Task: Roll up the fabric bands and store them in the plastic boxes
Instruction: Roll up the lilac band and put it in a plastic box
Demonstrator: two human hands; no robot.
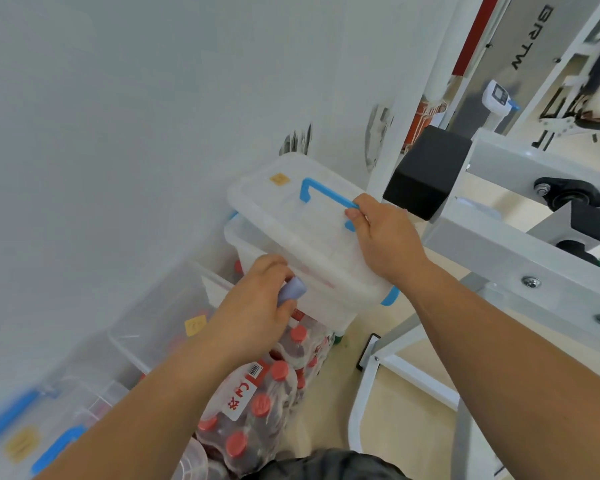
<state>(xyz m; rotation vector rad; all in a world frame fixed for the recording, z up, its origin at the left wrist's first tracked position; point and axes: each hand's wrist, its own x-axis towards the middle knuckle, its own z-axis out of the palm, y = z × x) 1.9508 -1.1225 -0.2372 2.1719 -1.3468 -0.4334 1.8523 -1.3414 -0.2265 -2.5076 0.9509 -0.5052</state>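
Against the white wall the plastic box perches on wrapped bottles, so with the right hand grasping its lid by the blue handle and the left hand gripping the rolled band at the near rim, a hard tug could tip it.

Bare left hand and right hand on bare forearms; dark grey garment low in view.

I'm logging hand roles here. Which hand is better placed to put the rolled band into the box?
Probably left. The left hand grips the rolled band right beside the box, while the right hand grips the lid handle.
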